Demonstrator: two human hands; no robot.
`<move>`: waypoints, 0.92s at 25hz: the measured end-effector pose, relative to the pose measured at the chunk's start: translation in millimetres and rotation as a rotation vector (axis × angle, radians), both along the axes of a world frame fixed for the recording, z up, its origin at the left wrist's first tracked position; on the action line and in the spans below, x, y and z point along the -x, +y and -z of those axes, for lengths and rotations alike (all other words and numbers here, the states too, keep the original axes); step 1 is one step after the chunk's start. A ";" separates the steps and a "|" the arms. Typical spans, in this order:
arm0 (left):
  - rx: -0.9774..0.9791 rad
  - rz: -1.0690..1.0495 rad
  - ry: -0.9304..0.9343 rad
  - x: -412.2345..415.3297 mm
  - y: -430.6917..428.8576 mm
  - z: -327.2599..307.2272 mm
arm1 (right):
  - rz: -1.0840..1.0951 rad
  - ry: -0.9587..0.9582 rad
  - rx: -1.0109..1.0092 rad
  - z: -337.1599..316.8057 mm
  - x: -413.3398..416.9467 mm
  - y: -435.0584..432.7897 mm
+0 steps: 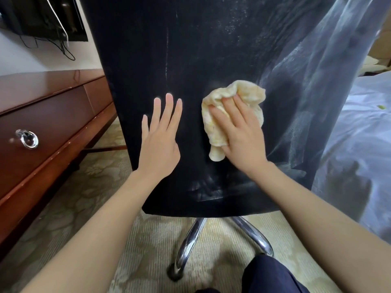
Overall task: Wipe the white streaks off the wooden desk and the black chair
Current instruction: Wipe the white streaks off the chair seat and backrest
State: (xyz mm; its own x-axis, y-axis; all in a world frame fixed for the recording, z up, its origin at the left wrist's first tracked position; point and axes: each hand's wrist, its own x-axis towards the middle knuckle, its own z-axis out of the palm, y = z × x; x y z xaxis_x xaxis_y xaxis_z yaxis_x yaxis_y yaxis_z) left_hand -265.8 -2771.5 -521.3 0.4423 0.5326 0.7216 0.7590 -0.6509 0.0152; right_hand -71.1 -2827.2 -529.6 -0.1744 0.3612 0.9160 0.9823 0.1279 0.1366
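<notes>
The back of the black chair (190,49) fills the middle of the view. A thin white streak (167,66) runs down it, with faint white smears (211,187) near its lower edge and white specks at the upper right. My left hand (158,140) lies flat on the chair back with straight fingers. My right hand (239,132) presses a crumpled pale yellow cloth (230,98) against the chair back, fingers spread over it and thumb tucked at the cloth's lower end. The wooden desk (48,115) stands at the left.
The desk drawer has a round metal pull (27,139). A clear plastic sheet (330,85) drapes the chair's right side, with a white bed cover (370,123) beyond. Chrome chair legs (190,235) stand on patterned carpet (84,187). My knee (270,273) is at the bottom. A dark screen (42,15) with cables hangs top left.
</notes>
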 end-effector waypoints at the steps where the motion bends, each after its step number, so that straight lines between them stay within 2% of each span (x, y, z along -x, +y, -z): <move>1: 0.005 0.001 -0.004 -1.3 0.3 1.3 | -0.005 0.041 0.010 4.5 8.1 0.3; 4: 0.012 -0.008 -0.015 -3.9 0.0 5.6 | -0.075 0.038 0.143 45.0 20.6 0.8; 8: -0.011 -0.040 -0.007 -6.8 0.5 10.4 | -0.021 -0.248 0.438 134.8 20.3 -10.8; 10: -0.006 -0.035 -0.006 -6.9 1.0 12.3 | 0.015 -0.299 0.636 165.3 21.4 -20.5; 12: -0.002 -0.020 0.000 -5.7 0.8 13.1 | 0.035 -0.314 0.720 171.4 18.9 -24.5; 16: -0.019 0.017 0.006 3.1 0.2 11.4 | -0.061 -0.332 0.519 136.7 11.3 -19.0; 19: -0.038 0.082 -0.016 13.5 0.5 4.0 | -0.075 -0.313 0.391 77.5 19.3 -4.4; 23: -0.059 0.126 -0.181 27.4 -2.3 -12.8 | -0.035 -0.313 0.233 -9.5 33.6 15.4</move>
